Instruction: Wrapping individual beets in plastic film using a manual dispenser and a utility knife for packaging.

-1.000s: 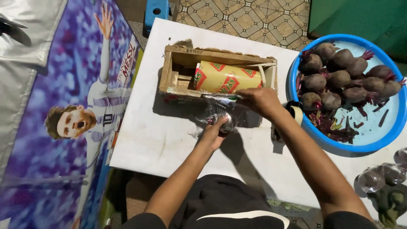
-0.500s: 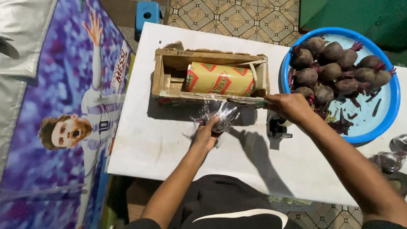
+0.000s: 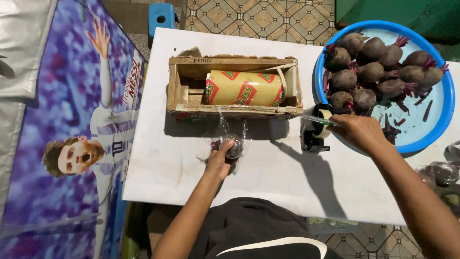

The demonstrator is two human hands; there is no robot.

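My left hand rests on a dark round beet wrapped in clear film on the white table. My right hand is at the black tape dispenser and pinches a strip of clear tape pulled from it. Behind the wrapped beet stands a wooden box holding a yellow roll of film with red and green print.
A blue basin with several dark beets and stem scraps sits at the right. More wrapped beets lie at the far right edge. A purple banner with a printed figure hangs at the left. A blue stool stands beyond the table.
My right hand has left the wooden box's front edge and moved right to the tape dispenser, drawing out tape. My left hand has stayed on the wrapped beet.
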